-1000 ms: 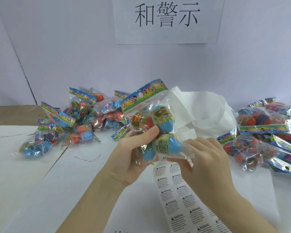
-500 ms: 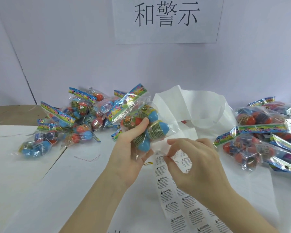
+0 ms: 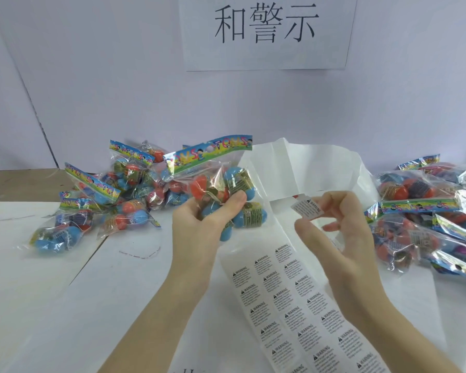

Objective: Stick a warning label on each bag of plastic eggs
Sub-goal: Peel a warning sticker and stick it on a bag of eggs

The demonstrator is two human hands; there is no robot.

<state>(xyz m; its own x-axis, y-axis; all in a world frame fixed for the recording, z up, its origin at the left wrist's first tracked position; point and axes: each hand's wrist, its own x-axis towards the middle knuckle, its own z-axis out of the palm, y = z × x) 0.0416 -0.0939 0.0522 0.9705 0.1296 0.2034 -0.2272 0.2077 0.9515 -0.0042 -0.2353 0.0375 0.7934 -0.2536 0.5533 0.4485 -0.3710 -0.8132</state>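
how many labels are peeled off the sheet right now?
1. The peeled warning label is pinched at the right hand's fingertips, above the label sheet and right of the bag of eggs the left hand holds. Others may be hidden.

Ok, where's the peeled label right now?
In the head view, right of centre: the label is pinched at the right hand's fingertips, above the label sheet, just right of the bag the left hand holds.

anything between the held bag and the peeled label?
Head view: nothing solid. The bag in the left hand and the label pinched by the right hand are apart; only white paper shows behind the gap.
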